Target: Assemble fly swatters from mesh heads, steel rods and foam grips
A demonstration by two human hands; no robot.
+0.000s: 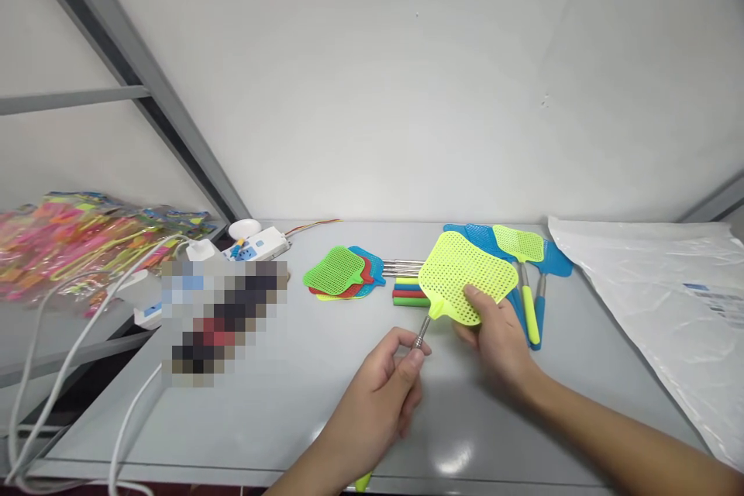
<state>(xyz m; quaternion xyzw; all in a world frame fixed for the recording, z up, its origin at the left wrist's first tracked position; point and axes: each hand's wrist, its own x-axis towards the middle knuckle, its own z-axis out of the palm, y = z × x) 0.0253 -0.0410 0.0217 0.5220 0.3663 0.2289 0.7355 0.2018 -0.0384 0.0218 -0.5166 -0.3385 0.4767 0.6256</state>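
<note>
A yellow-green fly swatter (465, 273) with a perforated head is held up in both my hands above the table. My left hand (387, 395) grips its metal shaft, and a bit of its yellow-green handle (363, 482) shows below that hand. With thumb on top and fingers underneath, my right hand (494, 329) pinches the lower right part of the head. Behind it lies a group of swatters with green (334, 269), red, blue and yellow heads, their handles (407, 293) pointing right. To the right are several blue swatters (558, 260) and a yellow-green one (520, 242).
A white plastic bag (651, 294) covers the table's right side. On the left are a power strip (256, 245), white cables (63, 360), a blurred-out object (226, 322) and a heap of colourful packaged items (87, 248). A white wall (407, 93) rises behind the grey table (261, 426).
</note>
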